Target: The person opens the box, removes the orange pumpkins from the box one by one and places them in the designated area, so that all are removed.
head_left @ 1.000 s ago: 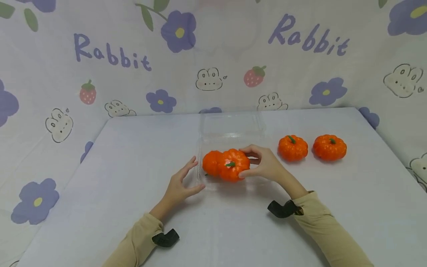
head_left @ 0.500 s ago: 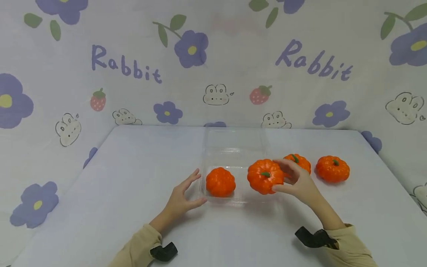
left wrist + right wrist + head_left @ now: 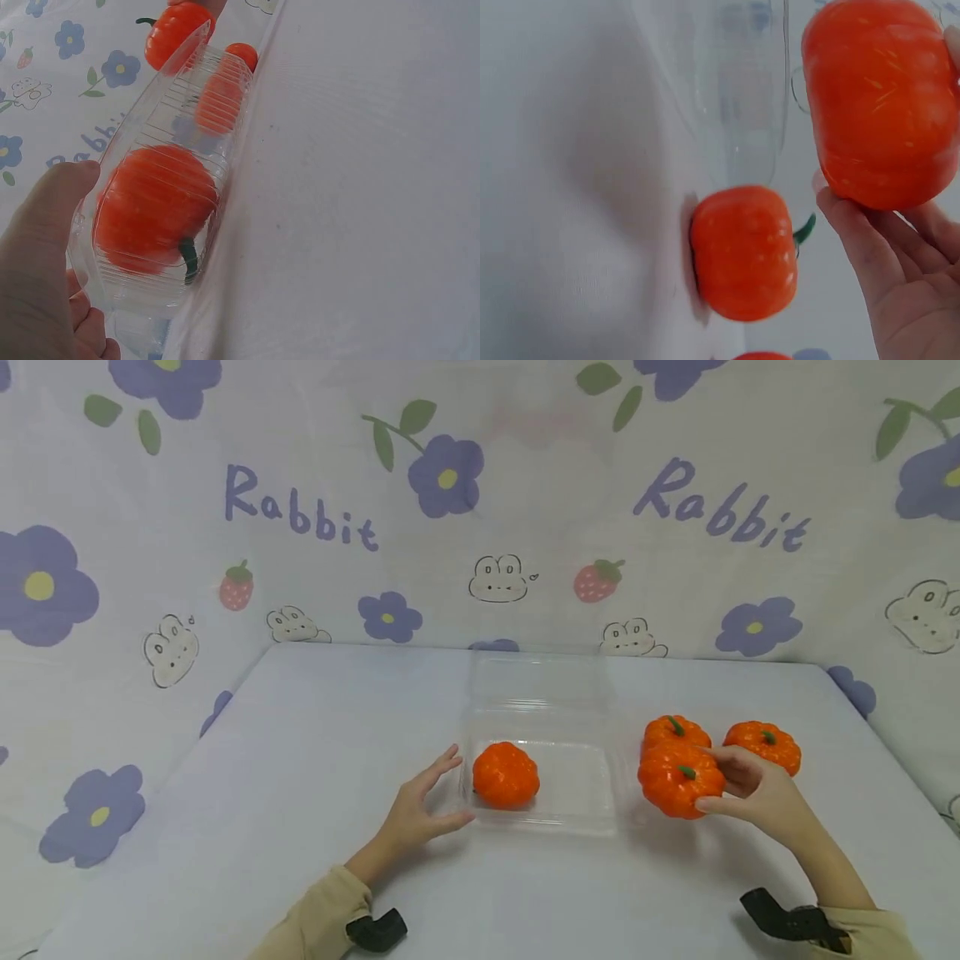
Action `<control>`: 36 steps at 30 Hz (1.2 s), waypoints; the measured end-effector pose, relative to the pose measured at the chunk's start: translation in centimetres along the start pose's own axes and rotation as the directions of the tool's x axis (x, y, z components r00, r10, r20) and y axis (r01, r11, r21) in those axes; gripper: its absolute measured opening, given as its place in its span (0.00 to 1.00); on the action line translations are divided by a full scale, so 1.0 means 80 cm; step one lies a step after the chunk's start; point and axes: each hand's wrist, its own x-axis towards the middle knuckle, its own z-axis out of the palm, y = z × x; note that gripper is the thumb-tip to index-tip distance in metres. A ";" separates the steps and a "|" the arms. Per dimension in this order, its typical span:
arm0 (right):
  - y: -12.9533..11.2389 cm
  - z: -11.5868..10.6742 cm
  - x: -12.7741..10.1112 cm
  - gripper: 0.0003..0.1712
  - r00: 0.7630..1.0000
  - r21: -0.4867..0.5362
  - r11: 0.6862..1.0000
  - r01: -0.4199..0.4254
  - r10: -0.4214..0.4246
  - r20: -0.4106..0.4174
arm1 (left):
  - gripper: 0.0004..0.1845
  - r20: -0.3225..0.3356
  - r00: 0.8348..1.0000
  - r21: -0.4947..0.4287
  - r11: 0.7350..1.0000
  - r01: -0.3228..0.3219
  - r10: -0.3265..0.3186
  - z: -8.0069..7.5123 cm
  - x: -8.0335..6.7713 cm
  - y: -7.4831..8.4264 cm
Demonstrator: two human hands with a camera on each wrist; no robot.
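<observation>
We see a white table [image 3: 300,793] before a cloth backdrop [image 3: 300,518] printed with flowers, rabbits and the word Rabbit, and on the table a clear plastic clamshell box [image 3: 577,814] lying open, its lid flat toward the backdrop and its long axis running away from us. Compared with 1 second ago, the pumpkin in the right hand has left the box: then it sat in the tray against its neighbour, half a second ago it hung over the tray's right edge, and now the held pumpkin [image 3: 678,779] is well to the right of the box, just in front of 2 other pumpkins [image 3: 673,732] [image 3: 763,742] that have kept their places. 1 pumpkin [image 3: 506,774] stays in the left half of the tray, and through the wall in the left wrist view its stem points sideways and down. The held pumpkin sits upright, green stem up and tilted slightly toward us. Our right hand [image 3: 757,793] is curled round its right side, thumb below and fingers behind. Our left hand [image 3: 416,810] has not moved, fingers straight and spread, thumb tip at the tray's left front corner.
</observation>
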 end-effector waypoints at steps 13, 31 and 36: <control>0.037 -0.017 -0.001 0.30 0.982 -0.027 0.993 -0.118 0.121 0.143 | 0.39 0.011 1.000 0.030 0.999 0.019 -0.020 0.002 0.002 0.004; 0.052 -0.008 -0.003 0.30 0.955 -0.028 0.981 -0.194 0.196 0.224 | 0.39 0.014 0.998 0.053 0.997 0.053 -0.054 0.002 -0.002 0.002; 0.051 -0.006 -0.002 0.32 0.949 -0.023 0.979 -0.204 0.204 0.240 | 0.39 0.005 1.000 0.040 0.999 0.025 -0.025 0.000 -0.001 0.001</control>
